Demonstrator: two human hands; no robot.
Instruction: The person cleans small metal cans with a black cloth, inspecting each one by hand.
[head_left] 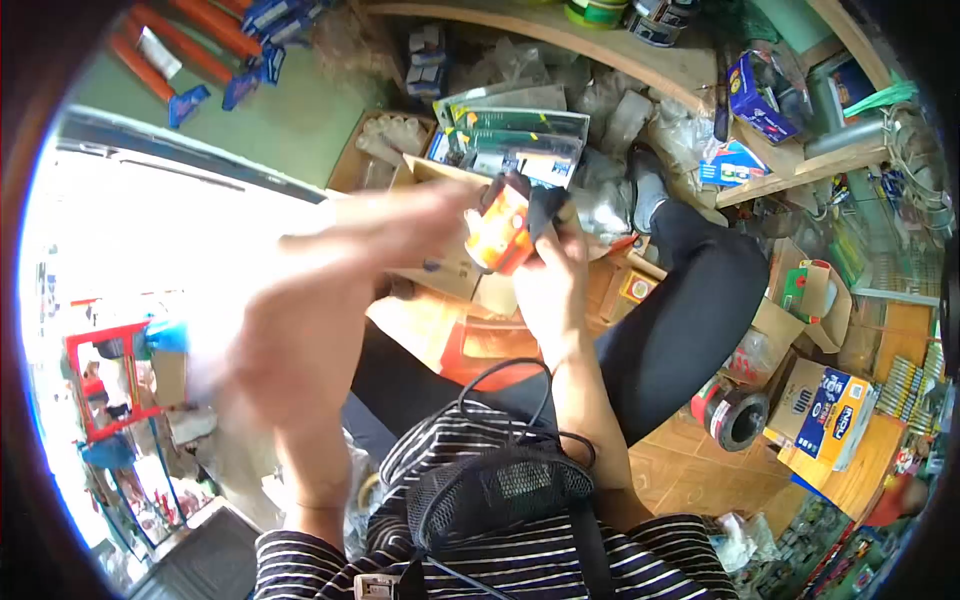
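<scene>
**Both hands working on an orange packet above the lap**

Above the lap, near the middle of the view, an orange packet is being held up between the two hands. The right hand is closing around the packet's lower right side, its fingers wrapping over a dark piece that is sitting against the packet's top. The left hand is reaching across from the left, blurred by motion; its fingertips are meeting the packet's left edge, but I cannot tell whether they are gripping it or only touching.

The person is sitting with one leg in dark trousers stretching up to the right, and is wearing a striped shirt with a black mesh pouch and a cable hanging at the chest. Behind the packet, an open cardboard box is resting on the floor, with carded blister packs leaning beyond it. At the floor's right edge, a roll of black tape is lying beside a blue and yellow box on the orange tiles. A wooden shelf is curving along the top, carrying tins and small boxes.
</scene>
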